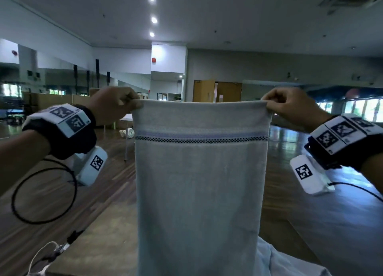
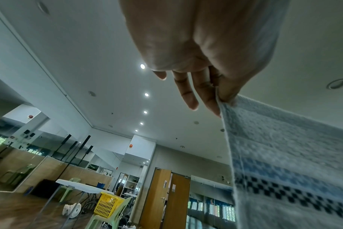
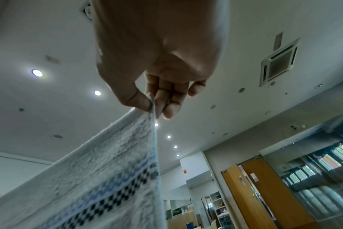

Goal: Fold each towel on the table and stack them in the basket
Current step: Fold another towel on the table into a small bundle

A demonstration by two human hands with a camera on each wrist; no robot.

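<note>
The left hand (image 1: 113,105) is pinching the top left corner of a pale grey towel (image 1: 199,182), thumb pressing the hem against the index finger. In the left wrist view the same hand (image 2: 196,51) is showing its thumb (image 2: 230,91) closing on the cloth while the remaining fingers (image 2: 188,96) are hanging loosely extended beside the corner, holding nothing themselves. The right hand (image 1: 290,107) is pinching the top right corner in the same way; from the right wrist view this hand (image 3: 159,62) is clamping the hem between its thumb (image 3: 135,99) and the first finger, the other fingers (image 3: 171,108) curling gently just behind the edge.

The towel is hanging upright and flat between the two hands, raised in front of the person, its top edge pulled nearly straight. A blue stripe and a dark chequered band (image 1: 201,138) are running across it not far below the hem. Its lower end is passing out of the head view, so whether it is touching anything below cannot be told.

Below and behind it, a tan table (image 1: 103,244) is lying, with a bit of pale fabric (image 1: 290,263) showing at the towel's lower right.

Farther off, a yellow basket (image 2: 108,204) is sitting on a pale green chair (image 2: 116,216), well apart from the towel. Wooden doors (image 1: 217,92) are standing at the far wall.
</note>
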